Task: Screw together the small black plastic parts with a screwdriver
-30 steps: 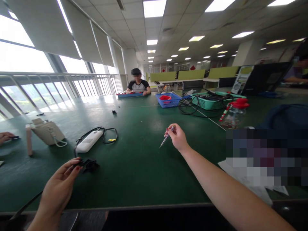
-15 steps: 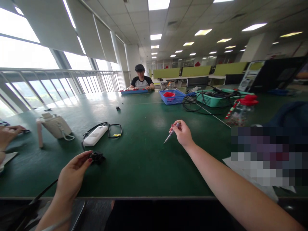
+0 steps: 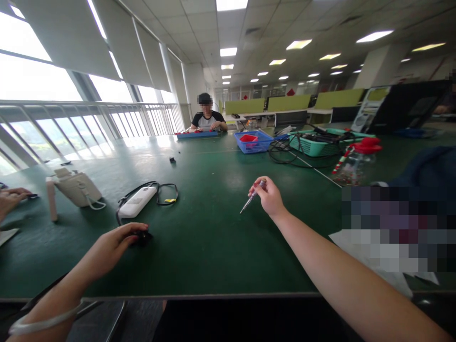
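Fingers closed, my left hand (image 3: 116, 244) grips a small black part (image 3: 145, 237) low over the green table; its exact kind is too dark and blurred to make out. My right hand (image 3: 269, 197) is closed around a thin screwdriver (image 3: 252, 195), whose tip slants down and left above the tabletop. Just beyond my left hand lies a white power bank (image 3: 138, 201) with a black cable (image 3: 168, 186) looped beside it.
Left stands a beige bottle (image 3: 79, 187), near another person's hand (image 3: 14, 195). Farther back are a small black piece (image 3: 172, 160), a blue basket (image 3: 253, 142) and a green basket (image 3: 315, 145) of cables. A red-lidded jar (image 3: 356, 164) stands right; a person (image 3: 207, 116) sits opposite.
My left hand has turned so that its back faces up more, its forearm lower and farther left, with the black part still held. The right hand with the screwdriver has barely moved.
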`<state>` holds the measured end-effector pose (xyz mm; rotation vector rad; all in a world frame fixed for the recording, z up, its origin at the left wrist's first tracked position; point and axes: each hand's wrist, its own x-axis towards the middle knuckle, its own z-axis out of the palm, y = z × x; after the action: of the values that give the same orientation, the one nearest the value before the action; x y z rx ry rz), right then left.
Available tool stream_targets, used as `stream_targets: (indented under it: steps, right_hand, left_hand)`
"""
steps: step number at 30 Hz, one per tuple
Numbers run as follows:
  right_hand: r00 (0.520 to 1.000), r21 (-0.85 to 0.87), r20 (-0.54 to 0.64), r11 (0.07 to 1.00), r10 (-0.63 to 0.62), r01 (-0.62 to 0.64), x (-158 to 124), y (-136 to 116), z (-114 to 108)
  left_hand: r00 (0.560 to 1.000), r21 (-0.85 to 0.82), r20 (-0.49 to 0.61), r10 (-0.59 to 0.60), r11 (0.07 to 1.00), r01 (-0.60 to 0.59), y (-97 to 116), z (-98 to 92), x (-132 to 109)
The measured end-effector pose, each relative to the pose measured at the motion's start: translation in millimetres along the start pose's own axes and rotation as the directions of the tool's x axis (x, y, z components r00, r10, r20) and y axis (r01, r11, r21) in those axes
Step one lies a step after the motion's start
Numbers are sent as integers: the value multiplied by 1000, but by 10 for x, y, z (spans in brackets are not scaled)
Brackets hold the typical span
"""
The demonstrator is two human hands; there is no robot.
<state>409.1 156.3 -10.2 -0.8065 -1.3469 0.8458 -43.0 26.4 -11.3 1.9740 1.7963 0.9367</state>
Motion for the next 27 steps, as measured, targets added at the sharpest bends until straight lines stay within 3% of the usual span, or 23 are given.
stream_targets:
  steps: [3,13,19,24,27]
  right_hand:
    - [1000,11,5,1000,-1,1,0,2,1]
    - [1000,13,15,1000,-10,10,7,42,-8]
    - [999,-23,30,999,-25,26,4,45,-16]
    - [999,-20,38,1000,-22,23,-4,22,-11]
    - [999,-24,34,1000,-8,9,-13,-15,-1]
  left_hand:
    - [999,0,43,-13,1000,13,-57,24,-24]
    - [995,161,-56,78,985,-68,-19,50,-102]
    - [991,252,6,131,959,-128,-120,19,-108]
    - [988,298,66,137,943,-151,-60,57,-125]
    - [997,309,4,76,948,-73,-33,73,-130]
